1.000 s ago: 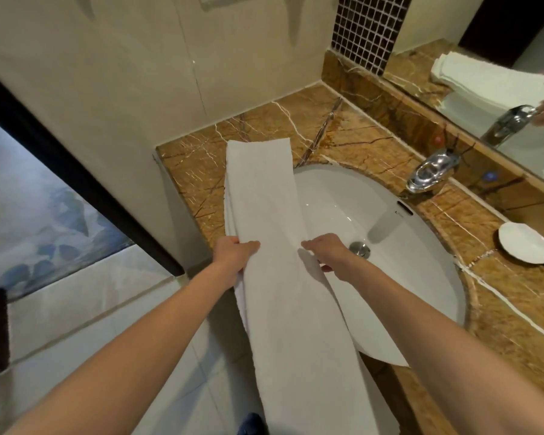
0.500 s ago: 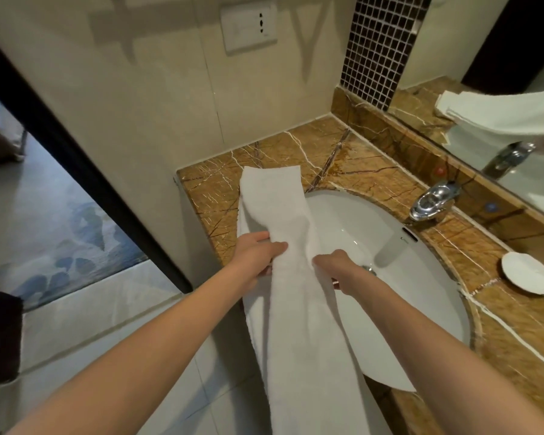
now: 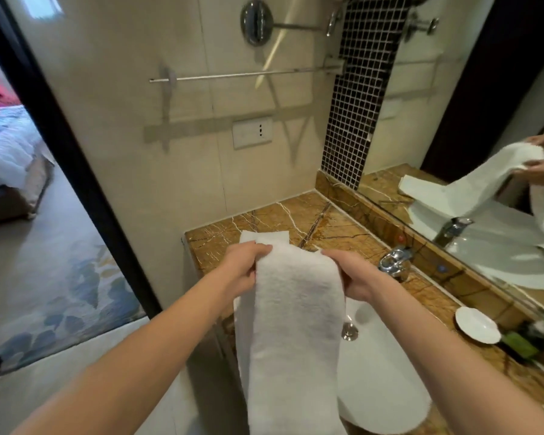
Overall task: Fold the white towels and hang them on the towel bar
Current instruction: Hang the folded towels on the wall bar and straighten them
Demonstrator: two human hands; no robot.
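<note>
A long white towel (image 3: pixel 292 324), folded into a narrow strip, hangs down over the counter's front edge. My left hand (image 3: pixel 244 266) grips its left edge and my right hand (image 3: pixel 350 273) grips its right edge, both lifting its middle into a hump above the counter. The towel's far end (image 3: pixel 264 237) still lies flat on the marble behind my hands. A thin chrome towel bar (image 3: pixel 242 75) runs across the beige wall above, with nothing on it.
The brown marble counter (image 3: pixel 327 221) holds a white sink (image 3: pixel 377 372) with a chrome faucet (image 3: pixel 394 260) and a small white dish (image 3: pixel 477 324). A mirror (image 3: pixel 484 152) is at right. A wall outlet (image 3: pixel 252 132) sits below the bar; a doorway opens at left.
My hands have lifted the towel's middle up and away from the counter, and its far end has slid toward me. The view has tilted up, bringing the towel bar into sight.
</note>
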